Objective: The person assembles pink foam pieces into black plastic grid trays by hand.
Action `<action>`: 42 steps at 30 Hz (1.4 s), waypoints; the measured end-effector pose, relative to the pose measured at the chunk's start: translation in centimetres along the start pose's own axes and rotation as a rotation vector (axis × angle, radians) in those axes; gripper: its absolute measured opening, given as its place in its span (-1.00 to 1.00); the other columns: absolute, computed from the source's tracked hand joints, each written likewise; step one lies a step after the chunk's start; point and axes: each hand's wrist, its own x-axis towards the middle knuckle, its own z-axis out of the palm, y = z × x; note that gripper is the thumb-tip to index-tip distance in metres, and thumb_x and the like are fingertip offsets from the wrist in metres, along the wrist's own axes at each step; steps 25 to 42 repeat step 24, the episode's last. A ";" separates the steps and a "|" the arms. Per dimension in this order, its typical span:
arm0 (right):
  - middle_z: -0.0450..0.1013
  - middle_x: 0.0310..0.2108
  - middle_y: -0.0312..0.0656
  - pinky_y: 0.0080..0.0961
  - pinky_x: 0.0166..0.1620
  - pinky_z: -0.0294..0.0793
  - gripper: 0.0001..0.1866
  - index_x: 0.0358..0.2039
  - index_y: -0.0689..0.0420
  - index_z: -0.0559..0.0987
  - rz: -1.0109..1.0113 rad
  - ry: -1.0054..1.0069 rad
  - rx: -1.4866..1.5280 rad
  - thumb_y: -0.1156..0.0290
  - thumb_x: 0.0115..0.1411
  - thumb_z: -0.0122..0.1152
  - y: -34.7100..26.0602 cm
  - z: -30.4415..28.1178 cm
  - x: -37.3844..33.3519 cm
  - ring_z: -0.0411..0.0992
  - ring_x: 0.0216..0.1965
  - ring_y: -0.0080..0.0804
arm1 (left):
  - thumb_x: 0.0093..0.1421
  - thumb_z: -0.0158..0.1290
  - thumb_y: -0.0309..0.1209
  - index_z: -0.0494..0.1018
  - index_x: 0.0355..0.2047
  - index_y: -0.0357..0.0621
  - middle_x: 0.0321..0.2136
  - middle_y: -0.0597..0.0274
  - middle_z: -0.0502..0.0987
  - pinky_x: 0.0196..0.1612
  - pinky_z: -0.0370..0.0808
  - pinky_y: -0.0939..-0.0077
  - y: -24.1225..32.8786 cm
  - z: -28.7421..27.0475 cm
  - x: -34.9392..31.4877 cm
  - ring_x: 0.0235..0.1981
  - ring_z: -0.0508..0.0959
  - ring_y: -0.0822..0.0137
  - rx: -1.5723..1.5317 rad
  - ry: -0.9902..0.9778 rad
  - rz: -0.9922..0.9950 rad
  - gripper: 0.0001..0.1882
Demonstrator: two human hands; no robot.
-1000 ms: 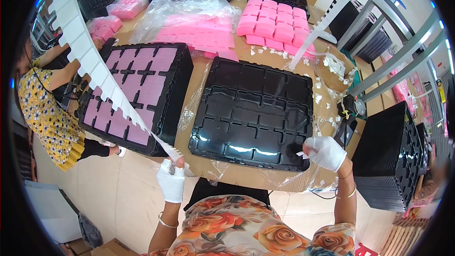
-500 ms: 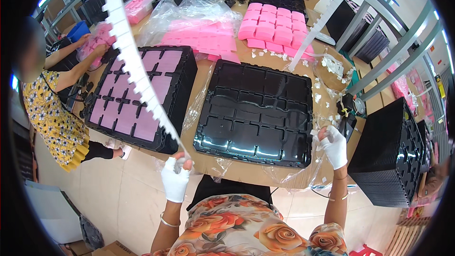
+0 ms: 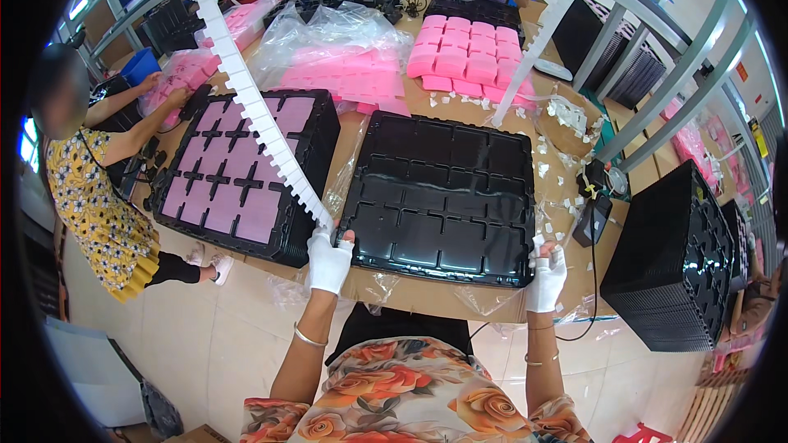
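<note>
In front of me lies a glossy black plastic tray with moulded compartments. My left hand, in a white fingertip-less glove, is closed at its near left edge. The lower end of a long white toothed strip meets that hand; whether it is also gripped I cannot tell. My right hand, gloved alike, has its fingers curled at the tray's near right edge, with a small white piece showing at the fingertips. A second white toothed strip comes down beyond the tray's far right corner.
Left stands a black tray stack with pink pads; right, a taller stack. Pink foam and clear plastic film lie behind. White scraps fill a bag. A person in yellow works at left, two others across the table.
My left hand has moved right and away from me to the tray's left edge, the strip's end shifting with it. My right hand has come left to the opposite edge. The view has shifted slightly.
</note>
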 end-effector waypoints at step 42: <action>0.29 -0.50 -0.43 -0.81 -0.45 0.13 -0.88 -0.29 0.11 0.43 -0.077 0.119 0.464 0.35 0.26 0.12 1.5 -0.8 0.1 0.19 -0.51 -0.71 | 0.13 0.19 -0.38 0.14 0.19 -0.33 -0.03 0.19 0.36 0.01 0.33 0.64 12.6 -6.2 -4.0 -0.08 0.39 0.49 -1.216 -0.185 0.083 -0.31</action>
